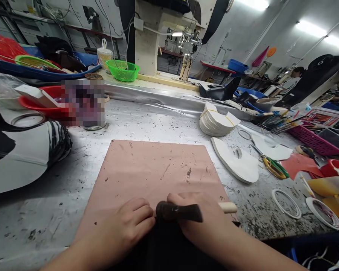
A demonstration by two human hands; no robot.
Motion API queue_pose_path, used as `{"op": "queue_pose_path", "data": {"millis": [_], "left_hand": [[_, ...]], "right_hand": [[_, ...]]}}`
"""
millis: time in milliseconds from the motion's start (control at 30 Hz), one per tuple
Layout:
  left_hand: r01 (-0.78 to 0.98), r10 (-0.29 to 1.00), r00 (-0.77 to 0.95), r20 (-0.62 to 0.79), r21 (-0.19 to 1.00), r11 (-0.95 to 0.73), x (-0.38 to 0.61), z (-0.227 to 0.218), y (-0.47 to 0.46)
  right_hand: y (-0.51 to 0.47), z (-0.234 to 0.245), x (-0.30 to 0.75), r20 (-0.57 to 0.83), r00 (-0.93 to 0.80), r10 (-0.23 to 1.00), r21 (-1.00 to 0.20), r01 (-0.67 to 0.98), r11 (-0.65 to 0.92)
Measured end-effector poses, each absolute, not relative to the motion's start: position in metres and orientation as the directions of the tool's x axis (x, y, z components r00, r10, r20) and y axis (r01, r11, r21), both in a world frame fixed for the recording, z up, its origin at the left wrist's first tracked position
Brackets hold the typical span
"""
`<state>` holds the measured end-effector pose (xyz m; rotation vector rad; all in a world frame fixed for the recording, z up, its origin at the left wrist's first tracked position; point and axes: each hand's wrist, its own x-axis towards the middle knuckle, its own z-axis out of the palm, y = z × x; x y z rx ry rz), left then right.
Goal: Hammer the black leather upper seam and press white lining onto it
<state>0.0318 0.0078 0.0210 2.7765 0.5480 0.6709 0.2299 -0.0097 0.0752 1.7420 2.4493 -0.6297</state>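
My right hand (205,216) is wrapped round the wooden handle of a hammer (183,212). The dark metal head lies over the fingers, and the pale handle end sticks out on the far side of the hand. Close by on the left, my left hand (131,222) is closed, its fingers curled and pressed together near the hammer head. What it pinches is hidden. Both hands are at the near part of a pinkish-brown board (155,162). Black material (164,244) shows between the forearms, and I cannot tell whether it is a workpiece or clothing.
Stacked black and white pieces (25,154) stand at left. White cut pieces (237,160), scissors (274,167) and tape rolls (286,203) lie at right. A sewing machine (147,45) and green basket (122,70) are behind; another person (290,81) sits far right.
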Motion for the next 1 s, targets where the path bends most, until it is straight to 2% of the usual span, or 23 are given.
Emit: {"op": "queue_pose_path", "data": {"millis": [67,200,300,367,433,500,567,600,667,733,800,900,1000], "left_hand": [[0.297,0.406,0.821,0.401,0.307,-0.904,0.032,0.021,0.008],[0.281,0.393,0.824,0.407,0.309,-0.909,0.032,0.018,0.007],[0.277,0.389,0.835,0.388,0.314,-0.908,0.031,0.016,0.007],[0.292,0.411,0.828,0.381,0.333,-0.897,0.029,0.015,0.008],[0.372,0.507,0.788,0.349,0.386,-0.844,0.025,0.014,0.009],[0.458,0.62,0.742,0.255,0.483,-0.747,0.02,0.013,0.01],[0.466,0.654,0.735,0.178,0.569,-0.677,0.016,0.012,0.009],[0.439,0.637,0.749,0.183,0.583,-0.684,0.015,0.011,0.008],[0.389,0.576,0.771,0.272,0.516,-0.763,0.012,0.009,0.004],[0.367,0.504,0.785,0.359,0.386,-0.846,0.011,0.007,0.0],[0.363,0.46,0.795,0.396,0.297,-0.883,0.011,0.007,-0.002],[0.344,0.429,0.81,0.401,0.268,-0.9,0.011,0.009,-0.003],[0.334,0.418,0.827,0.377,0.27,-0.903,0.011,0.01,-0.003]], "right_hand": [[-0.01,0.077,0.23,-0.261,-0.339,0.904,-0.259,0.926,0.273],[-0.008,0.086,0.23,-0.381,-0.384,0.841,-0.183,0.923,0.339],[-0.007,0.092,0.226,-0.344,-0.356,0.869,-0.173,0.934,0.314],[-0.007,0.092,0.221,-0.389,-0.383,0.838,-0.167,0.924,0.344],[-0.008,0.089,0.215,-0.439,-0.42,0.794,-0.141,0.905,0.401],[-0.009,0.085,0.211,-0.425,-0.45,0.786,-0.115,0.888,0.446],[-0.01,0.084,0.21,-0.394,-0.451,0.801,-0.101,0.887,0.45],[-0.011,0.084,0.21,-0.39,-0.445,0.807,-0.101,0.891,0.442],[-0.011,0.086,0.211,-0.399,-0.42,0.815,-0.097,0.903,0.419],[-0.011,0.088,0.213,-0.41,-0.39,0.825,-0.095,0.917,0.387],[-0.011,0.088,0.214,-0.361,-0.366,0.857,-0.13,0.93,0.343],[-0.012,0.086,0.215,-0.319,-0.376,0.87,-0.182,0.925,0.333],[-0.011,0.087,0.213,-0.402,-0.397,0.825,-0.146,0.917,0.371]]}}
